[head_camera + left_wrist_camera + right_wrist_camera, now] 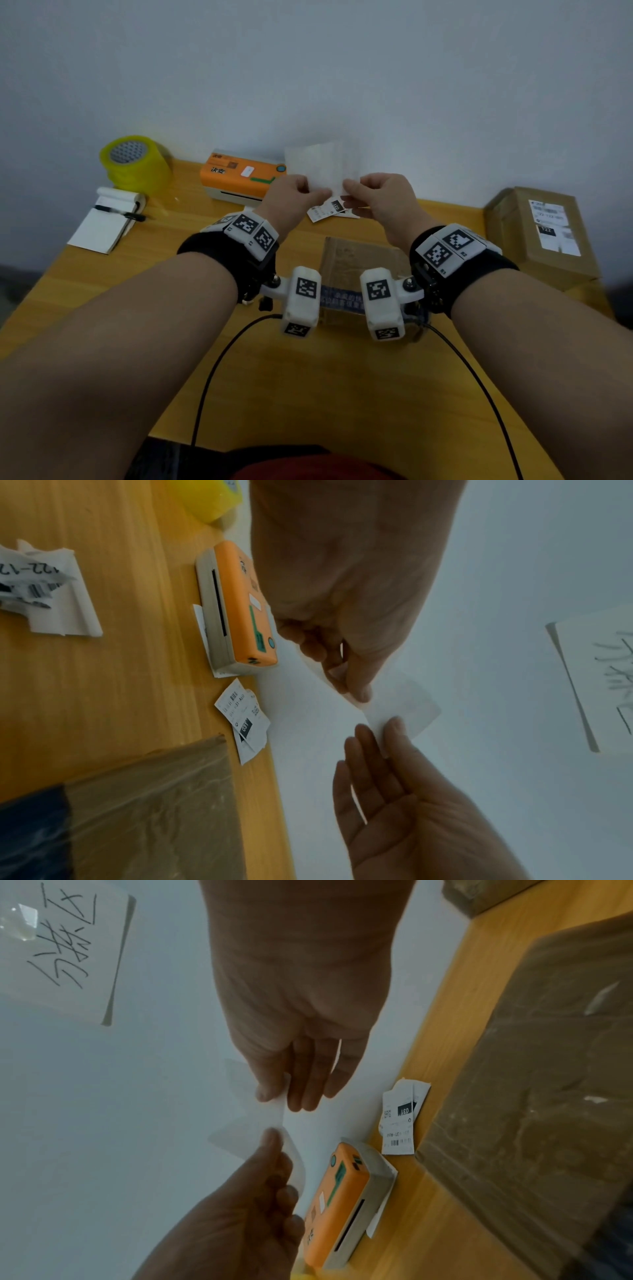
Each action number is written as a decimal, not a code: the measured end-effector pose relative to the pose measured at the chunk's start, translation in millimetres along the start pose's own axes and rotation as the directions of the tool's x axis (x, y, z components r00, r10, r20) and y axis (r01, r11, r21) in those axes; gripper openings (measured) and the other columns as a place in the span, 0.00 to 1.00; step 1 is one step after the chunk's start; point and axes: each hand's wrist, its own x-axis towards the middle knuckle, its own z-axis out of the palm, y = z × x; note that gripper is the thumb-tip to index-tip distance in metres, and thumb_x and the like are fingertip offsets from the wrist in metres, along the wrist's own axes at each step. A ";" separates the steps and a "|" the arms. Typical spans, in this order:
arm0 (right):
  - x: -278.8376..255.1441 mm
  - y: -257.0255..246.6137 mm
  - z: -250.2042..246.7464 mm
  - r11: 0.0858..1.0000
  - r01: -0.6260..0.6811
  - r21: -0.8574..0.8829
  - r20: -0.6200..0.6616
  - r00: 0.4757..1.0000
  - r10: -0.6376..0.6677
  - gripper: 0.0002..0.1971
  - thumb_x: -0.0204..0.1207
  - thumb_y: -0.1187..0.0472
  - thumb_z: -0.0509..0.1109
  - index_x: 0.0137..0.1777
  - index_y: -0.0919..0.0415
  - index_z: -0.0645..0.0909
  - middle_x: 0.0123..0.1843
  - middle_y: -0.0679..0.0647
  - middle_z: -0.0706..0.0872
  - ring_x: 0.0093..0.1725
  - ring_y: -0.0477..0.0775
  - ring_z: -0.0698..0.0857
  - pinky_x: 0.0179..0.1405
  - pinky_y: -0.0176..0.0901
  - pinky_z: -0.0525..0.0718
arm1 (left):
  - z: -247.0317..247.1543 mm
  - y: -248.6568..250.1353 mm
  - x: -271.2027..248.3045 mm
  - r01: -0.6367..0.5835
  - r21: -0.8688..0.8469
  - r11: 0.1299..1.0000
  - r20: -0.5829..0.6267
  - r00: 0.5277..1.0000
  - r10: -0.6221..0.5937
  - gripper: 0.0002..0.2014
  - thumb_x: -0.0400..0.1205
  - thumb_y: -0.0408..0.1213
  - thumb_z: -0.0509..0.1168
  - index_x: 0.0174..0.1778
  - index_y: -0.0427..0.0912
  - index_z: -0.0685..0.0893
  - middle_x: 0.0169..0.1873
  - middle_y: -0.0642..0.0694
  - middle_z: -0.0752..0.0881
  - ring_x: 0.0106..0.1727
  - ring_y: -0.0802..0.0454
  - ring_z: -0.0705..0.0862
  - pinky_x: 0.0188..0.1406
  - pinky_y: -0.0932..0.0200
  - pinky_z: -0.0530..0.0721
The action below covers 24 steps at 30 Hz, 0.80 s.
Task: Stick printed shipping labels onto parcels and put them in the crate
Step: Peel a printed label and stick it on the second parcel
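I hold a white shipping label [322,164] in the air in front of the wall, blank side toward me. My left hand [317,195] pinches its lower left edge and my right hand [347,192] pinches its lower right edge. In the left wrist view the left hand [352,693] grips the label [400,704] between thumb and fingers. In the right wrist view the right hand [277,1099] pinches the label [250,1123] the same way. A brown taped parcel [359,260] lies on the table under my wrists. No crate is in view.
An orange label printer [239,174] stands at the table's back edge, with loose printed labels [329,209] in front of it. A second parcel [544,236] bearing a label sits at the right. A yellow tape roll [137,164] and a notepad [106,219] with a pen lie at the left.
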 end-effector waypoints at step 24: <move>0.7 21.6 0.8 0.968 -0.130 -0.213 -0.113 0.988 0.107 0.10 0.73 0.57 0.75 0.41 0.66 0.86 0.45 0.56 0.86 0.47 0.49 0.81 0.38 0.32 0.70 | -23.2 -29.2 9.1 0.223 0.420 0.880 -0.135 0.974 -0.183 0.24 0.80 0.38 0.66 0.21 0.41 0.64 0.21 0.44 0.64 0.23 0.49 0.65 0.25 0.58 0.62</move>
